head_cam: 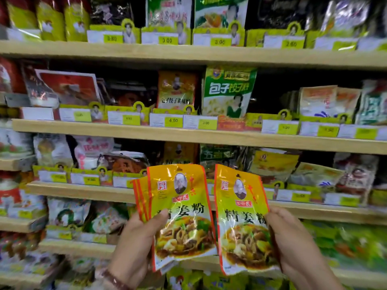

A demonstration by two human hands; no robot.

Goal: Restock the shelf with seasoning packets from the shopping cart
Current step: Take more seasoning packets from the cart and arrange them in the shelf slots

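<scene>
My left hand [136,239] grips a small stack of yellow-orange seasoning packets [180,208], thumb across the front one, with more packet edges fanned out behind it. My right hand [291,237] holds a single matching packet [240,216] by its right edge. Both are raised side by side in front of the wooden shelf [188,135]. Each packet shows a portrait, black characters and a cooked dish. The shopping cart is out of sight.
Several wooden shelf boards run across the view, filled with seasoning bags behind yellow price-tag holders. A green-and-white bag [228,91] and an orange packet [177,88] stand on the shelf above. A dark gap [272,93] lies right of the green bag.
</scene>
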